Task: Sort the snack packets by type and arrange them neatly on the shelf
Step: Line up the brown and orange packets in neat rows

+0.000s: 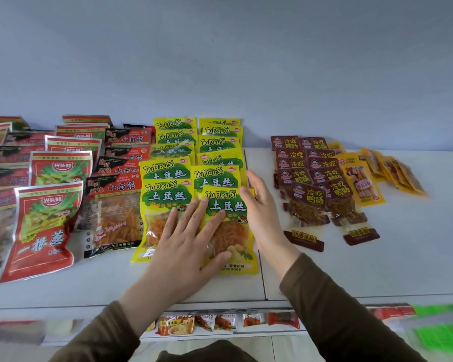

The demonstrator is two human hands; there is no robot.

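The left hand (186, 239) lies flat, fingers straight and spread, pressing the front yellow packet (228, 231) on the white shelf (377, 262). The right hand (259, 210), open and edge-on, touches that packet's right side. Behind them run two rows of yellow packets (194, 142); black packets (115, 199) and red packets (45, 226) lie left, brown packets (314, 194) right.

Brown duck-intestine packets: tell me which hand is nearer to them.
Right. The right hand rests at the right edge of the front yellow TuDouSi packet, just left of the brown duck-intestine packets. The left hand lies farther left, flat on that yellow packet.
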